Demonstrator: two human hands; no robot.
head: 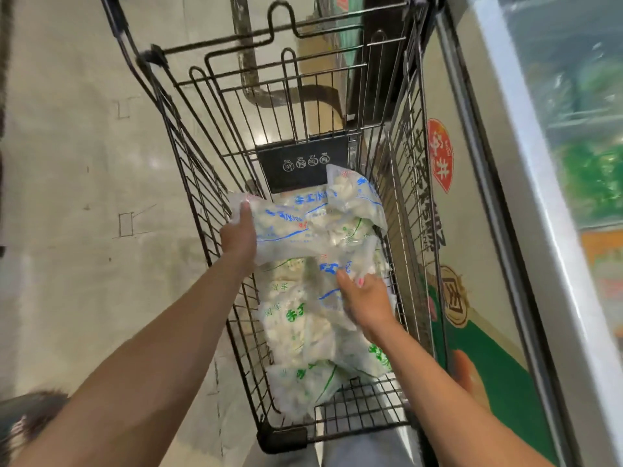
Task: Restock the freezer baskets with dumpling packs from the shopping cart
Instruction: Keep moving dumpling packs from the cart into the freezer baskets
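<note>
Both bare arms reach forward and down into a black wire shopping cart [215,136]. The left hand [238,232] grips the left edge of a clear dumpling pack with blue print [296,227], fingers curled over the plastic. That pack sits raised above the other packs, in the middle of the cart basket, and tilts down toward the right. The right hand [365,299] pinches the near right part of the same blue-print plastic between thumb and fingers; whether this belongs to one pack or a second is unclear because of motion blur.

Beneath and nearer to the camera, several dumpling packs with green print [303,335] lie stacked on the cart floor, touching each other and the right wire wall. A black panel with white warning symbols [303,163] stands at the far end of the basket.

A chest freezer [478,230] runs along the right side of the cart, just beside it. Its side panel carries red and green graphics. Green packaging shows blurred through its glass lid [573,129]. Pale floor [67,163] extends to the left.
</note>
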